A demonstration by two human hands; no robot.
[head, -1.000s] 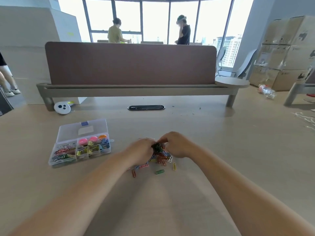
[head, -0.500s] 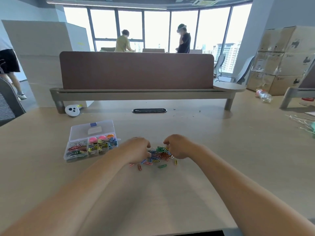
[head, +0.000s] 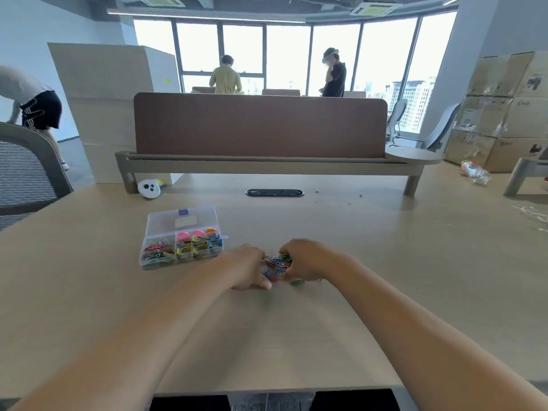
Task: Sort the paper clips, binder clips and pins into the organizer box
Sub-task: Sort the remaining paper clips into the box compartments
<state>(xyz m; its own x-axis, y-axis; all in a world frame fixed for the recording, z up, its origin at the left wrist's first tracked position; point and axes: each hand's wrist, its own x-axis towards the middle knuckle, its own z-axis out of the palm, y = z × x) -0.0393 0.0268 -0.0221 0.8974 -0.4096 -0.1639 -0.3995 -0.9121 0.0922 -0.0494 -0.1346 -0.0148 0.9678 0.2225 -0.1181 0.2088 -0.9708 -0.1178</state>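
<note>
Basically both hands, left hand & right hand, cup round the heap of coloured wire paper clips, prob. gathering them for the clear plastic organizer box.

Bright backlight from blown-out windows; wide-angle edges bend, slight softness.

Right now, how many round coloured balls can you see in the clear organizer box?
3, side by side in the back row of the organizer box: a pink ball on the left, another pink ball in the middle, an orange ball on the right. Clips may hide more.
</note>
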